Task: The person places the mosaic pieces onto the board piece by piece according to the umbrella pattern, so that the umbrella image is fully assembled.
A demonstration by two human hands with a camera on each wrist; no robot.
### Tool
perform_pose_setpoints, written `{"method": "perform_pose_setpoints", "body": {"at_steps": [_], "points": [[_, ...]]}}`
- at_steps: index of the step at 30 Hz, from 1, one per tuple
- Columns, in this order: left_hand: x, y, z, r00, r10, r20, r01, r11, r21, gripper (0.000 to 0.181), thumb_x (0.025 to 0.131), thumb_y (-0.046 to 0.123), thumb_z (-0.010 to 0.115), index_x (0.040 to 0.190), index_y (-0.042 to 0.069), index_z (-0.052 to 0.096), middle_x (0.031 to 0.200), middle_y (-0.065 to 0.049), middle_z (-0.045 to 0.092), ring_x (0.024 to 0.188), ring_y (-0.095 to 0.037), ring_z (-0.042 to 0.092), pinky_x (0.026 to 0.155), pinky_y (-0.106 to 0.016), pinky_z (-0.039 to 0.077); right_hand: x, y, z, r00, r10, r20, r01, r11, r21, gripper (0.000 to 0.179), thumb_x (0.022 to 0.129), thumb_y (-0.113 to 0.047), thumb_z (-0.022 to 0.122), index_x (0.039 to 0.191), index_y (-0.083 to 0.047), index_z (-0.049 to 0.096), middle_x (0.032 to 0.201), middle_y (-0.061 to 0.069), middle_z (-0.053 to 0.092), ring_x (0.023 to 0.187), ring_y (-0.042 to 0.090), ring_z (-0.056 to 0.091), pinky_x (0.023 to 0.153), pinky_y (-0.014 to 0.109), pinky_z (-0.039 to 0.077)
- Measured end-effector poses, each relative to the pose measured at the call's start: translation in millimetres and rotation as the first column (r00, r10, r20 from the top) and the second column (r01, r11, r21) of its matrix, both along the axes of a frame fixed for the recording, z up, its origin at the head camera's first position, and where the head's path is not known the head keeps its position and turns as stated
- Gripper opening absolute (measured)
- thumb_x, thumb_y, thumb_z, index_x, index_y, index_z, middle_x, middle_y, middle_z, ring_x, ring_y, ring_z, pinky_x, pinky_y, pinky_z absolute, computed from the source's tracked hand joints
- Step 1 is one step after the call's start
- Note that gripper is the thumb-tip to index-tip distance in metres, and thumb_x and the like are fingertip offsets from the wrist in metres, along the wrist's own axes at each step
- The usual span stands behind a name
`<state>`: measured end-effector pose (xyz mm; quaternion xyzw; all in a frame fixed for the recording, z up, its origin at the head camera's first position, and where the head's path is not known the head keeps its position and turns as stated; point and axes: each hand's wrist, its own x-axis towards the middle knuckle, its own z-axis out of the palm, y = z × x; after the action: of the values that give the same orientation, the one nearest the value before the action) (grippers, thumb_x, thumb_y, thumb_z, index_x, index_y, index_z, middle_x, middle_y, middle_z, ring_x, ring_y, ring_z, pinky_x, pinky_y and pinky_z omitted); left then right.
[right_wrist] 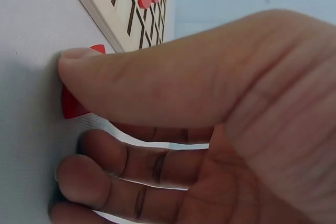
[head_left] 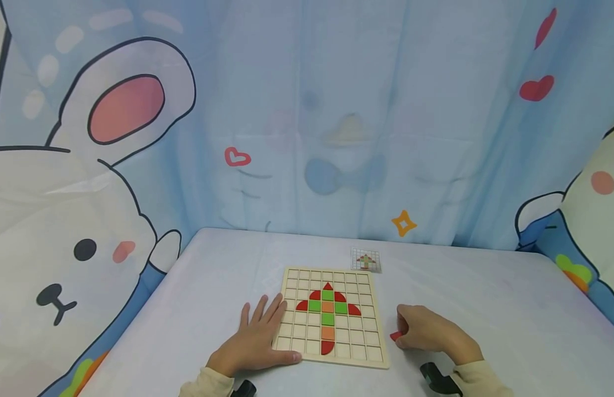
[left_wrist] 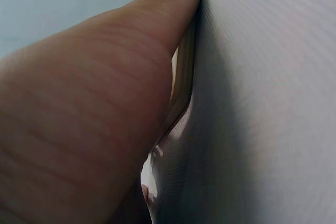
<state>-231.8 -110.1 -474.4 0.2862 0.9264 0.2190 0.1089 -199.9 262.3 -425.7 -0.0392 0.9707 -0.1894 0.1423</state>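
Note:
A wooden grid board (head_left: 354,347) lies on the table with red, green and orange pieces set in it, forming a plane-like shape. My left hand (head_left: 257,342) rests at its lower left corner, fingers spread along the left edge and thumb over the front edge. In the left wrist view the thumb (left_wrist: 157,19) lies against the board's side (left_wrist: 184,72). Right of the board, my right hand (head_left: 431,333) pinches a red piece (head_left: 396,335) close to the tabletop. The right wrist view shows the thumb over this red piece (right_wrist: 73,103), hiding much of it.
Behind the board lies a small pattern card (head_left: 365,259) with a similar figure on a grid. A white cloth (head_left: 227,264) covers the table. A blue curtain (head_left: 337,110) with cartoon prints hangs at the back and sides. Each wrist carries a black camera strap (head_left: 438,379).

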Motion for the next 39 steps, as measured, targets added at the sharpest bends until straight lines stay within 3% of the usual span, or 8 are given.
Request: {"method": "perform_pose_setpoints", "body": {"at_steps": [6, 10, 13, 23, 39], "points": [[-0.8, 0.3, -1.3, 1.0, 0.007, 0.006, -0.007, 1.0, -0.007, 0.12, 0.089, 0.079, 0.067, 0.171, 0.005, 0.022, 0.179, -0.011, 0.011, 0.163, -0.043, 0.001, 0.121, -0.072, -0.005, 0.5, 3, 1.3, 0.999, 0.041, -0.023, -0.043, 0.992, -0.118, 0.028, 0.087, -0.003, 0.086, 0.086, -0.009, 0.058, 0.076, 0.001, 0.056, 0.07, 0.017, 0.052, 0.063, 0.033, 0.044], [-0.2, 0.8, -2.3, 1.0, 0.016, 0.012, -0.016, 1.0, -0.013, 0.121, 0.088, 0.081, 0.067, 0.171, 0.006, 0.022, 0.179, -0.011, 0.011, 0.163, -0.042, 0.001, 0.121, -0.072, -0.005, 1.4, 7, 2.8, 0.991, 0.126, -0.042, -0.132, 0.959, -0.25, 0.024, 0.092, -0.001, 0.08, 0.084, -0.01, 0.059, 0.074, 0.0, 0.056, 0.067, 0.017, 0.052, 0.059, 0.03, 0.041], [0.3, 1.0, -2.0, 1.0, 0.015, 0.011, -0.015, 1.0, -0.01, 0.12, 0.088, 0.08, 0.067, 0.171, 0.005, 0.023, 0.179, -0.011, 0.012, 0.163, -0.042, 0.001, 0.121, -0.072, -0.005, 1.1, 9, 3.1, 0.985, 0.162, -0.059, -0.172, 0.941, -0.293, 0.021, 0.092, 0.001, 0.077, 0.086, -0.01, 0.06, 0.074, -0.001, 0.056, 0.067, 0.017, 0.053, 0.058, 0.029, 0.042], [0.8, 0.4, 0.3, 1.0, -0.004, -0.004, 0.004, 1.0, -0.003, 0.119, 0.09, 0.078, 0.067, 0.171, 0.004, 0.021, 0.179, -0.011, 0.01, 0.163, -0.042, 0.001, 0.121, -0.072, -0.004, -1.6, 13, 3.9, 0.995, 0.081, -0.061, -0.097, 0.932, -0.349, 0.016, 0.092, 0.006, 0.072, 0.095, -0.01, 0.076, 0.078, 0.001, 0.061, 0.069, 0.021, 0.057, 0.06, 0.031, 0.048], [0.1, -0.1, -0.7, 1.0, -0.007, -0.007, 0.007, 1.0, 0.0, 0.119, 0.09, 0.078, 0.067, 0.171, 0.004, 0.021, 0.179, -0.012, 0.01, 0.163, -0.043, 0.0, 0.121, -0.072, -0.005, -2.1, 10, 9.1, 0.991, -0.053, -0.125, -0.007, 0.902, -0.432, 0.013, 0.094, 0.005, 0.072, 0.102, -0.005, 0.075, 0.091, 0.005, 0.067, 0.074, 0.021, 0.065, 0.066, 0.033, 0.058]]}}
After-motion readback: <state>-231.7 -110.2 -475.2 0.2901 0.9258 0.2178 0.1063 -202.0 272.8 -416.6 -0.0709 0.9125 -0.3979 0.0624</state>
